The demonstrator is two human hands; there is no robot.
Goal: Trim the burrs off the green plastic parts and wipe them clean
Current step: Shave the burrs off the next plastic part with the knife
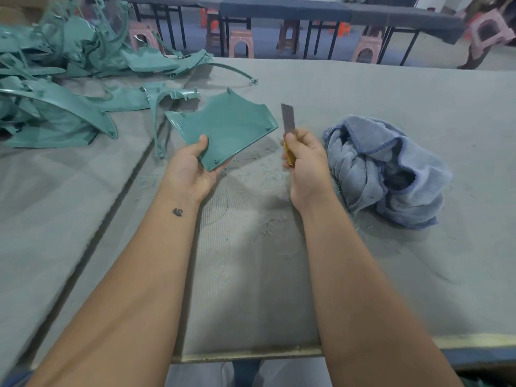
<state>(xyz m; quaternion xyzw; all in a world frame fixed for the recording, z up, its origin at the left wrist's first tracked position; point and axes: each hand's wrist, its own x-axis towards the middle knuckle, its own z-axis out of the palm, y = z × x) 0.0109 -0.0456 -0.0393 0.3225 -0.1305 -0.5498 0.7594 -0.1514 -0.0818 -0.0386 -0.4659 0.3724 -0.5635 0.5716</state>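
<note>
Left hand (192, 166) grips green part (226, 129), fingers hidden beneath; right hand (305, 160) clasps knife (288, 121), handle mostly covered.

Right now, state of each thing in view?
left hand: grips green part, thumb on top
green part: held above table
right hand: grips knife
knife: blade extended, pointing up, clear of part
blue cloth: crumpled on table, untouched
part pile: heaped far left

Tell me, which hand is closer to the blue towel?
Right. The right hand, gripping the utility knife, is just beside the blue towel; the left hand holds the green plastic part farther away.
</note>
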